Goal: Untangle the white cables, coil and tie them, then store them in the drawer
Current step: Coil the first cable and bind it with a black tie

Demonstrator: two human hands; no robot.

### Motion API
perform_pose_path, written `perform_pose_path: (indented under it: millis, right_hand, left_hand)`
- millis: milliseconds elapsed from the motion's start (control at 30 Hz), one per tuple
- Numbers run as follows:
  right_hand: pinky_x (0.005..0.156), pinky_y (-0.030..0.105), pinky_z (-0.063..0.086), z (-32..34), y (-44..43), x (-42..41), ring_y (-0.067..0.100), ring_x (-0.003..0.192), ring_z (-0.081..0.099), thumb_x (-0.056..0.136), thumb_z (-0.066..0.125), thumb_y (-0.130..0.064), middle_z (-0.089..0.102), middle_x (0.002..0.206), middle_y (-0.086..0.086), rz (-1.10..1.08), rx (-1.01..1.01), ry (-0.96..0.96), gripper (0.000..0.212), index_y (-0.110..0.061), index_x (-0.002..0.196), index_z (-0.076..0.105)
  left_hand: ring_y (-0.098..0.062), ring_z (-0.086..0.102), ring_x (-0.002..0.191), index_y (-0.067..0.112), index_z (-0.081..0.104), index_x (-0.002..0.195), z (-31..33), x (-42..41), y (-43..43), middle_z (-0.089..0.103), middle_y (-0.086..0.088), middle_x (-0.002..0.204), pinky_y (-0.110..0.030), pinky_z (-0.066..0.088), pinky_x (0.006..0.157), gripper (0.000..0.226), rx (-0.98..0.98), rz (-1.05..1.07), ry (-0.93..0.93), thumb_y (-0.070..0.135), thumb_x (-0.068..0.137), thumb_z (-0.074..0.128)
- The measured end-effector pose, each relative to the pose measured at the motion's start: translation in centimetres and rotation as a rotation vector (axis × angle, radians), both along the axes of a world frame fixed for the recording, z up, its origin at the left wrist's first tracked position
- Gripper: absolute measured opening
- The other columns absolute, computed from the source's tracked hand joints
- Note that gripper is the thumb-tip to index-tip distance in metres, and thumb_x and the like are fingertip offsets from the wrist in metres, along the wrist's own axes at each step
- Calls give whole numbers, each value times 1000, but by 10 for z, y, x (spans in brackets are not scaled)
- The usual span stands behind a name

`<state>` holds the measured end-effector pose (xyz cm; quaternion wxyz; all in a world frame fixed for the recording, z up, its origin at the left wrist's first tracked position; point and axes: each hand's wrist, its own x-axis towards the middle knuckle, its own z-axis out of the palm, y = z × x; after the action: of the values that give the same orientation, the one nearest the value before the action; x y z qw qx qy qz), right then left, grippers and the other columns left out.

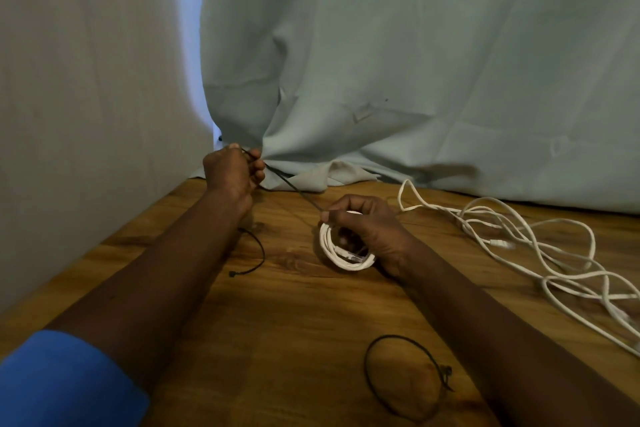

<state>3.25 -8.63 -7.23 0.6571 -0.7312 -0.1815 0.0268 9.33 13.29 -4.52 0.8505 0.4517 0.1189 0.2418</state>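
so the right hand point(363, 229) grips the coiled white cable point(343, 258), the left hand point(232, 172) pinches the black zip tie point(294, 188), stretched taut from the coil toward the counter's point(277, 322) far-left corner

This is likely a room in a home, plainly arranged for handwork, though nothing settles it. A wood-grain surface point(277, 322) fills the near part. A pale green cloth point(415, 62) hangs along the far side and bunches onto it. A bare off-white wall point(86, 80) closes the left, with bluish light in the gap between.
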Motion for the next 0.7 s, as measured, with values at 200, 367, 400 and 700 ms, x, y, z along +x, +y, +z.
perform_pose_path:
  millis: [200, 367, 400, 700]
  right_hand:
    - [48, 23, 52, -2, 1, -14, 16, 55, 67, 85, 79, -6, 71, 74, 15, 14, 74, 39, 9, -7, 80, 71]
    - [46, 22, 50, -4, 6, -18, 16, 53, 65, 86, 76, -2, 69, 70, 12, 51, 152, 82, 13, -6, 79, 67]
    - [46, 22, 51, -5, 6, -18, 16, 52, 65, 86, 75, -1, 68, 69, 13, 51, 171, 88, 12, -6, 79, 67]
    - [50, 28, 53, -7, -6, -3, 22, 58, 63, 88, 74, -3, 69, 71, 17, -151, 309, 89, 7, 0, 83, 69]
  left_hand:
    - [-4, 47, 35, 7, 54, 109, -3, 5, -1, 57, -2, 70, -18, 39, 38, 16, -30, 18, 45, 11, 107, 38]
    - [-3, 43, 32, 10, 50, 79, -3, -1, -4, 56, -1, 62, -22, 35, 43, 28, 4, 65, 86, 1, 102, 35]
    - [-3, 41, 29, 10, 50, 77, -2, -3, -5, 56, 1, 54, -23, 33, 45, 30, -1, 69, 99, 0, 100, 35]
    - [-18, 60, 103, 22, 49, 132, -23, -12, -30, 53, 0, 126, -32, 48, 92, 46, 899, 201, 63, 26, 91, 71]
